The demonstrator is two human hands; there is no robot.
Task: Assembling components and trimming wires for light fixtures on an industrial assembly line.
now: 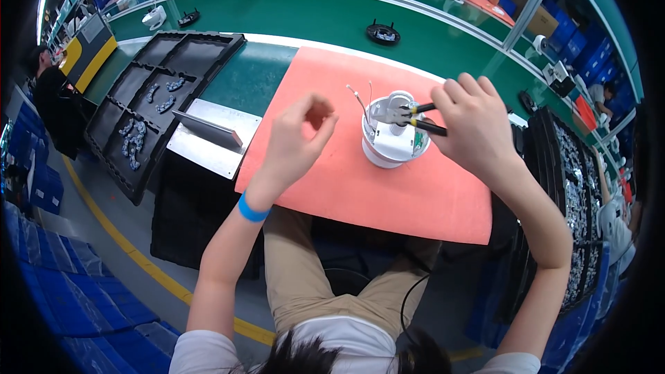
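Observation:
My right hand point(478, 125) grips a pair of pliers point(424, 125) with black and yellow handles. The metal jaws reach over a white round device housing point(385, 156), which stands on an orange-pink mat point(332, 180). Inside the housing are white parts and a bit of green circuit board. Thin wires point(358, 99) stick up at its left side. To the left of the housing, my left hand point(294, 138) is raised above the mat, its fingers curled and the thumb a little apart from them. I see nothing held in it.
A metal plate with an upright dark piece point(215, 135) sits left of the mat. Beyond it, a black compartment tray point(138, 73) holds small blue-grey parts. Black trays of metallic parts point(575, 201) stand at right. A green conveyor point(298, 10) behind carries a black round part point(383, 32). Other people sit nearby.

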